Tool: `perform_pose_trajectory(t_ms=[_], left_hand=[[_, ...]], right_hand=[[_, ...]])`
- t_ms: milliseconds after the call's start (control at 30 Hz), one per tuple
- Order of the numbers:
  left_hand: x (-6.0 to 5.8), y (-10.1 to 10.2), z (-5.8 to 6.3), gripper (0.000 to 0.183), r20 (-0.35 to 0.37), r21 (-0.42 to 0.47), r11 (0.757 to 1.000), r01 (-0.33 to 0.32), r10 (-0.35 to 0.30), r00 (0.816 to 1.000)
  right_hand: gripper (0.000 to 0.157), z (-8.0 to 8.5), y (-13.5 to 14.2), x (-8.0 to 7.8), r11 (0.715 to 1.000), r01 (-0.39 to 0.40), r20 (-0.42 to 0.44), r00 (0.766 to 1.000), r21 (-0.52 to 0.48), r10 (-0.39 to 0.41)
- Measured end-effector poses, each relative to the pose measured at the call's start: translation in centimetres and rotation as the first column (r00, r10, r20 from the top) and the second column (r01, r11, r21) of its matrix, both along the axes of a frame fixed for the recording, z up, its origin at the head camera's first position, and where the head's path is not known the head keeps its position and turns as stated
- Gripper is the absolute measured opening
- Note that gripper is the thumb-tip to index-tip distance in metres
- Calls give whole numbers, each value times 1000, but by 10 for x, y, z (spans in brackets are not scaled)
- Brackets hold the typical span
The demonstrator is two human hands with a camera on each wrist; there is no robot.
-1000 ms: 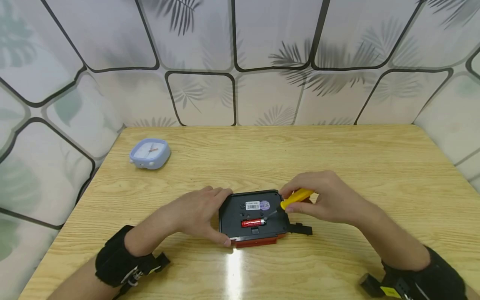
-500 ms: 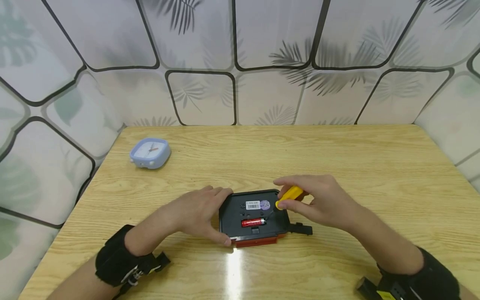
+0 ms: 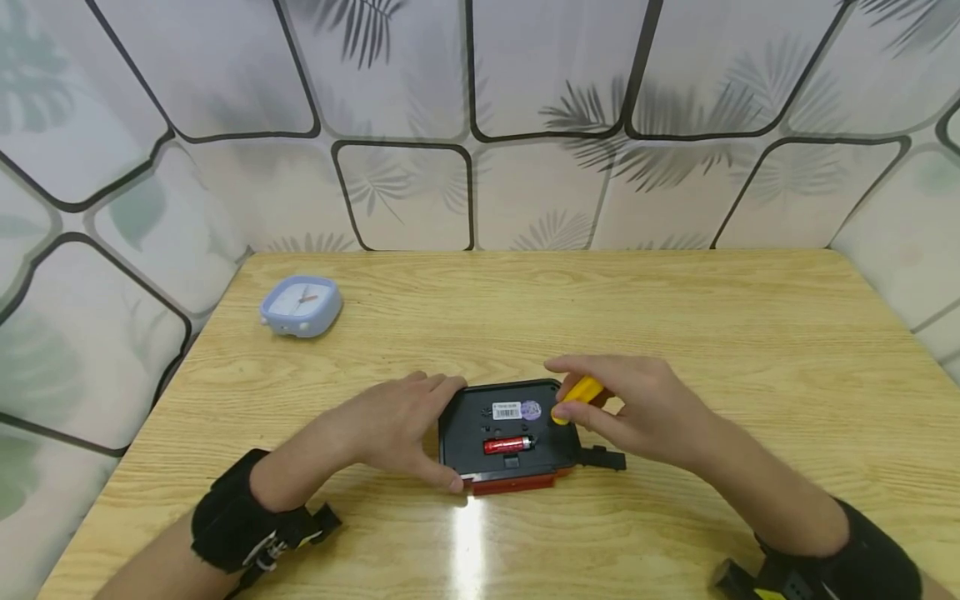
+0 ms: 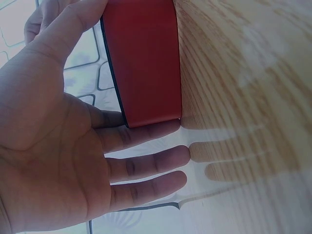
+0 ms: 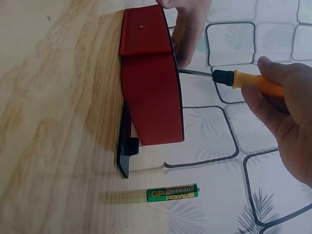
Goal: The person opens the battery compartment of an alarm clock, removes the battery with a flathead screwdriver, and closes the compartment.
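I find the box [image 3: 471, 417] on the table, nearer the person than the far edge, black face up, presumably to expose the slot. A red battery [image 3: 508, 445] lies in that slot. The screwdriver [image 5: 246, 79] slants down toward the battery's right end; I cannot confirm contact. I judge the angle suits prying.

The right hand [image 3: 648, 408] pinches the yellow handle between thumb and fingers. The left hand [image 3: 401, 421] spans the box's left end, thumb on the near edge, forefinger at the far side, remaining fingers straight and spread; I take this as bracing against sliding.

A black flap [image 3: 602, 457] projects beyond the right end; I cannot tell if it is attached. A green battery [image 5: 174, 192] stands upright beyond it. A clock [image 3: 302, 307] sits well apart, far left on the table [image 3: 675, 317].
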State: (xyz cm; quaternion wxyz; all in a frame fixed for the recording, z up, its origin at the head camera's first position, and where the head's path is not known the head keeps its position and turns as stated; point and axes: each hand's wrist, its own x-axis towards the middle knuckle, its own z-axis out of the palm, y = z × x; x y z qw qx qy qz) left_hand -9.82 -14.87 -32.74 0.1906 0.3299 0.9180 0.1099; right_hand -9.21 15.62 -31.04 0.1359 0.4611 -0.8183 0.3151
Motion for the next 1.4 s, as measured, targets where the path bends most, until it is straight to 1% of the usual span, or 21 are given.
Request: perform_pose_trajectory(t_ms=[100,267,367,467,567,633,767,833,900,1067,1333,1400], left_hand=[[0,0,0,113,0,-1,1000,1,-1,1000],[0,1,1,113,8,-6,1000,-4,4,1000],[0,1,1,113,13,-8,1000,-6,6,1000],[0,1,1,113,9,-8,1000,-6,6,1000],[0,1,1,113,3,-10,1000,-3,3,1000],[0,1,1,113,2,-10,1000,-2,2,1000],[0,1,1,113,4,-11,1000,-4,5,1000],[0,1,1,113,6,-10,1000,-7,7,1000],[0,1,1,113,7,-10,1000,-8,8,1000],[0,1,1,113,8,-7,1000,-10,10,1000],[0,1,1,113,-3,-3,1000,0,0,1000],[0,1,1,113,-4,-4,1000,1,-1,1000]], right_hand=[[38,-1,-1,1,1000,2,-8,1000,-9,-2],[20,-3,-1,0,998,-3,17,1000,-65,4],[16,-3,-1,-2,996,-17,20,1000,-87,19],[16,-4,0,-2,995,-31,22,999,-99,33],[24,-5,1,-3,993,-36,31,999,-110,40],[25,-5,1,-4,992,-38,37,998,-118,43],[14,-6,2,-6,987,-40,49,998,-153,48],[11,-7,2,-7,985,-34,65,997,-168,46],[12,-7,2,-8,983,-30,85,995,-183,46],[28,-7,3,-8,981,-13,118,992,-195,36],[32,-9,4,-10,978,-2,133,991,-209,30],[29,-9,4,-10,977,-5,134,990,-212,35]])
